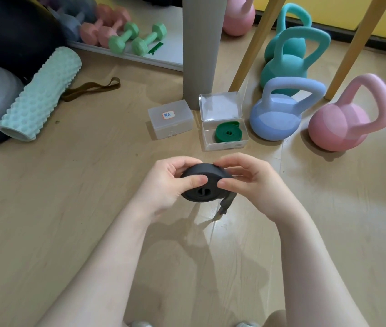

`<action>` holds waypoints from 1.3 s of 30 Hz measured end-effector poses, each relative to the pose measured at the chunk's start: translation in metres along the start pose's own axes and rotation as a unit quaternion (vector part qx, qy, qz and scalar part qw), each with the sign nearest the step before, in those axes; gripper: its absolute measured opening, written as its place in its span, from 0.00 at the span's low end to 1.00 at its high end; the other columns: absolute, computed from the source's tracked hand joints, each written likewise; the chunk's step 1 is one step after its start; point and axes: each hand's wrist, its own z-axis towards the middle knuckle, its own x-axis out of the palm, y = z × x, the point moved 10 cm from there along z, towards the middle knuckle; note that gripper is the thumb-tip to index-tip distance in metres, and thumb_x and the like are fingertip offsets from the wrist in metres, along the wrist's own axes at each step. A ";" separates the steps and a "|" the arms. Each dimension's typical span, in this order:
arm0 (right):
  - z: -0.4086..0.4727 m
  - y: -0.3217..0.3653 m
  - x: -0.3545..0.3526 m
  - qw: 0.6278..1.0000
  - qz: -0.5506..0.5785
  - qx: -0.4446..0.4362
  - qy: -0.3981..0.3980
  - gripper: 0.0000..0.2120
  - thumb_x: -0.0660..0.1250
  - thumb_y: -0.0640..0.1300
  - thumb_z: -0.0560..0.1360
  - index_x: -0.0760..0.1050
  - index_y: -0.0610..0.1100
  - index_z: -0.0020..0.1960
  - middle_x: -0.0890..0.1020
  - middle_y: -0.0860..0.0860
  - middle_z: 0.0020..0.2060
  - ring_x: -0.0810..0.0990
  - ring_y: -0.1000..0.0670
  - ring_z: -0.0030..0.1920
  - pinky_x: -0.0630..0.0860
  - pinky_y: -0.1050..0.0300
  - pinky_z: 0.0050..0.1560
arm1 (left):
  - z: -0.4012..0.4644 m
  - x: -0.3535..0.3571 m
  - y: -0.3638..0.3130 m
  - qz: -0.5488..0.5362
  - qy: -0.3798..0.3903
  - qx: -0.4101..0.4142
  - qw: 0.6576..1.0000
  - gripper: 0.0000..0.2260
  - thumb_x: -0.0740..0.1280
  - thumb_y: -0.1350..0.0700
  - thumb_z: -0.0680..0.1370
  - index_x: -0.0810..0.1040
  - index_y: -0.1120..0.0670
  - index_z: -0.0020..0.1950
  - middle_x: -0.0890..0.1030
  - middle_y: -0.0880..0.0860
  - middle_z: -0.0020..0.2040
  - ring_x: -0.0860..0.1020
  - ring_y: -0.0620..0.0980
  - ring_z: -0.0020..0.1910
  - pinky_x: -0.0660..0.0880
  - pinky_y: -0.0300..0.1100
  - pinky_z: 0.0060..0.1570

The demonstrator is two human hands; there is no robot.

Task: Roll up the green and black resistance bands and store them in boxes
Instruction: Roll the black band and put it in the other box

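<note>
Both hands hold the black resistance band point(199, 193), wound into a thick coil above the wooden floor. My left hand point(170, 185) grips the coil's left side with the thumb across its face. My right hand point(246, 179) pinches the right side, where a short loose tail hangs down. The green band point(229, 132) lies rolled inside an open clear box point(225, 145) whose lid stands up behind it. A shut clear box point(170, 119) with an orange label sits just left of that one.
Blue point(277, 114), pink point(347, 119) and teal point(291, 64) kettlebells stand to the right, between yellow table legs point(251, 50). A grey post point(201, 50) rises behind the boxes. A mint foam roller point(43, 93), a brown strap point(90, 88) and small dumbbells point(137, 38) lie at the left and back.
</note>
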 end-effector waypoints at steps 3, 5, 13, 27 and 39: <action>-0.004 0.003 0.006 0.998 0.048 -0.012 0.027 0.17 0.70 0.36 0.71 0.80 0.59 0.48 0.85 0.45 0.42 0.83 0.41 0.45 0.76 0.34 0.51 | -0.004 -0.010 -0.008 -0.036 -0.025 0.017 0.999 0.11 0.69 0.67 0.69 0.80 0.53 0.46 0.83 0.44 0.37 0.80 0.40 0.39 0.75 0.31 0.41; -0.003 0.008 0.009 0.997 0.066 -0.034 0.025 0.18 0.70 0.37 0.71 0.79 0.55 0.55 0.84 0.43 0.45 0.82 0.41 0.47 0.78 0.39 0.52 | -0.005 -0.019 -0.008 -0.095 -0.056 0.012 0.994 0.11 0.69 0.62 0.65 0.79 0.52 0.47 0.84 0.44 0.38 0.80 0.40 0.40 0.76 0.32 0.42; 0.001 0.018 0.002 0.985 0.124 -0.076 -0.091 0.16 0.70 0.35 0.71 0.76 0.52 0.53 0.81 0.54 0.46 0.83 0.55 0.45 0.77 0.62 0.48 | -0.005 -0.013 0.009 -0.305 -0.089 -0.042 0.947 0.13 0.66 0.55 0.67 0.79 0.53 0.50 0.83 0.49 0.42 0.81 0.47 0.42 0.78 0.42 0.46; -0.002 0.010 0.016 0.989 -0.131 -0.056 0.046 0.18 0.69 0.37 0.72 0.78 0.54 0.58 0.84 0.56 0.48 0.81 0.56 0.49 0.77 0.53 0.54 | -0.004 0.001 0.015 0.046 0.067 -0.078 0.994 0.08 0.71 0.60 0.71 0.78 0.53 0.49 0.83 0.50 0.42 0.80 0.44 0.41 0.74 0.35 0.43; -0.002 0.010 -0.002 0.996 0.061 -0.051 -0.037 0.09 0.70 0.34 0.71 0.72 0.46 0.44 0.82 0.48 0.41 0.82 0.42 0.45 0.79 0.45 0.48 | -0.007 -0.005 0.006 -0.082 -0.018 -0.051 0.995 0.08 0.67 0.63 0.73 0.80 0.53 0.49 0.84 0.48 0.40 0.81 0.45 0.39 0.79 0.37 0.39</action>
